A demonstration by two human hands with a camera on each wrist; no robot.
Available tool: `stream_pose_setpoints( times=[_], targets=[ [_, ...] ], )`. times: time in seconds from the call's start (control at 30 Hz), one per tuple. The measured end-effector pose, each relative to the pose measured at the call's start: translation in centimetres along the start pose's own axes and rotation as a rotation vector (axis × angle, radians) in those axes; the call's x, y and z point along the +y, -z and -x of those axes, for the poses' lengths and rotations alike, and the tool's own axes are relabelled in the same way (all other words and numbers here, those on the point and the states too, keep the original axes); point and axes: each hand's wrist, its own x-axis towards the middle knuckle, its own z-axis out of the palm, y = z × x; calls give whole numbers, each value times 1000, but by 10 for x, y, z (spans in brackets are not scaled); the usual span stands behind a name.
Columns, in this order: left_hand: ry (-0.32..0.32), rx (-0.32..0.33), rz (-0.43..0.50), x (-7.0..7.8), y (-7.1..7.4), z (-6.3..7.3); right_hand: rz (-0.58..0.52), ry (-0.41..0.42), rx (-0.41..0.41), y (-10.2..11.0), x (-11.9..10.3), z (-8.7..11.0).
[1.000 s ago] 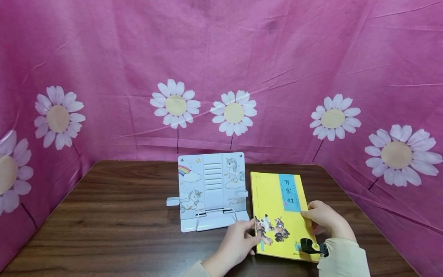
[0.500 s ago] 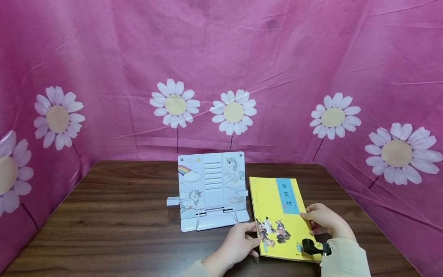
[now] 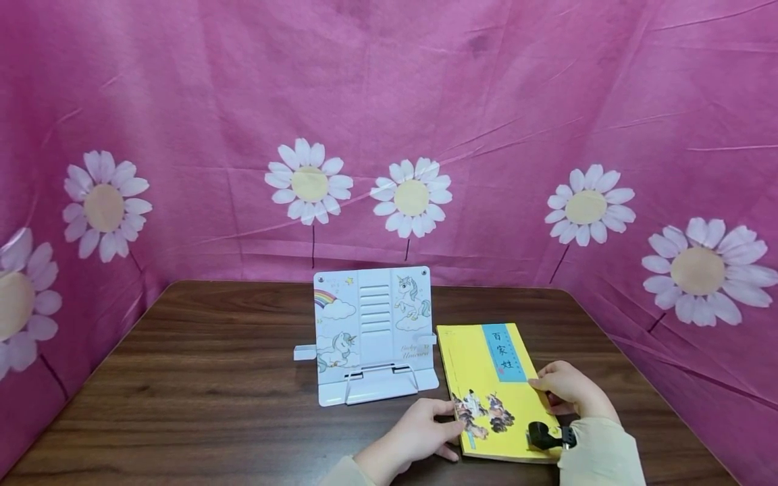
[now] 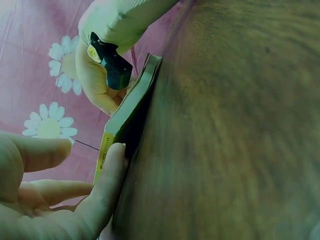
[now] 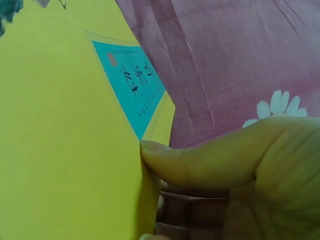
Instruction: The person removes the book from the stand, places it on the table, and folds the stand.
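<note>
A yellow book (image 3: 480, 358) with a blue title panel and a printed picture of figures is between the two hands, right of the unicorn stand. My right hand (image 3: 574, 391) pinches its right edge, with the thumb on the cover beside the blue panel in the right wrist view. At the lower spine, my left hand (image 3: 422, 432) holds the book. The left wrist view shows a left finger (image 4: 110, 172) at the spine's lower edge, and a dark gap between book and wood. White with a wire page clip, the book stand (image 3: 375, 317) leans upright, untouched.
All of this is on a dark wooden table (image 3: 200, 391). Small side tabs stick out from the stand, its right one close to the book. Behind the table hangs a pink cloth (image 3: 365, 81) printed with daisies. A black device (image 3: 543, 435) sits at the right wrist.
Both hands have kept their hold on the book. Its top edge has come down and nearer, so the cover looks shorter, while the bottom edge has hardly moved. The stand stays put.
</note>
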Motion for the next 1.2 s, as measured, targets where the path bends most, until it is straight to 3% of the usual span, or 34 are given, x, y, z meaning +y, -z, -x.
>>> stream_pose_setpoints(
  times=[0.23, 0.33, 0.47, 0.6, 0.87, 1.2],
  targets=[
    [17, -41, -1, 2, 0, 3, 34, 0, 30, 2, 0, 2],
    [8, -29, -34, 3, 2, 2, 81, -1, 70, 6, -4, 5],
    [-60, 26, -111, 8, 6, 4, 112, 21, 127, 12, -17, 11],
    [-152, 88, -161, 16, 13, 7, 35, 85, 164, 12, -33, 17],
    [-343, 191, -74, 32, 37, 14, -135, 244, 202, -8, -60, 20],
    [-327, 282, -21, 43, 69, 22, -294, 290, 219, -21, -74, 17]
  ],
)
